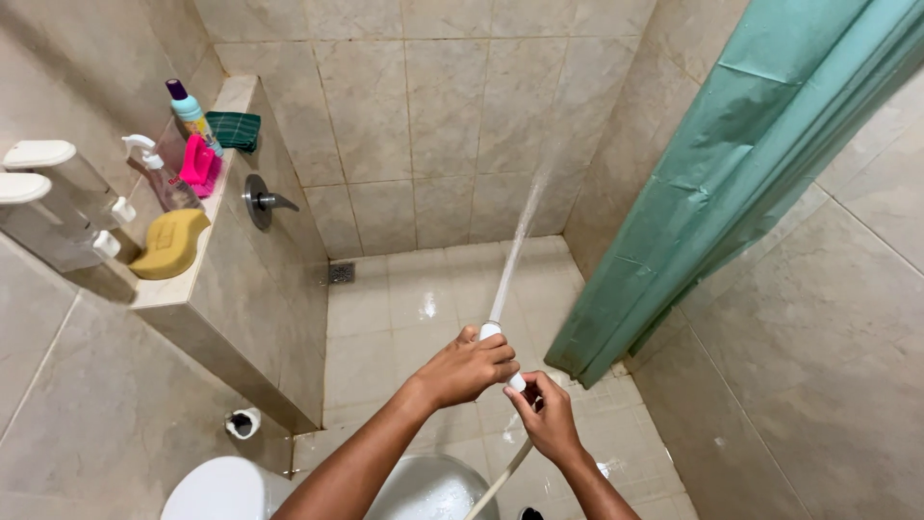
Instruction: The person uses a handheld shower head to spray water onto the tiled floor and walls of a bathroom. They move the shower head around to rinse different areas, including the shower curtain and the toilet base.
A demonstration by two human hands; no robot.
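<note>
We grip the white spray nozzle (pixel 493 332) with our left hand (pixel 472 366). Our right hand (pixel 547 416) clamps its hose (pixel 500 477) just behind. The nozzle's long axis points up-forward, jetting at the tiled wall (pixel 452 125).

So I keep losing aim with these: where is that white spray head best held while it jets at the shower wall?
Probably on its white body, as both hands do now. The left hand wraps the white spray head from the left just behind the nozzle, steering the jet; the right hand grips from below-right at the rear, where the hose joins. The slim, tilted barrel suits a wrap grip.
</note>
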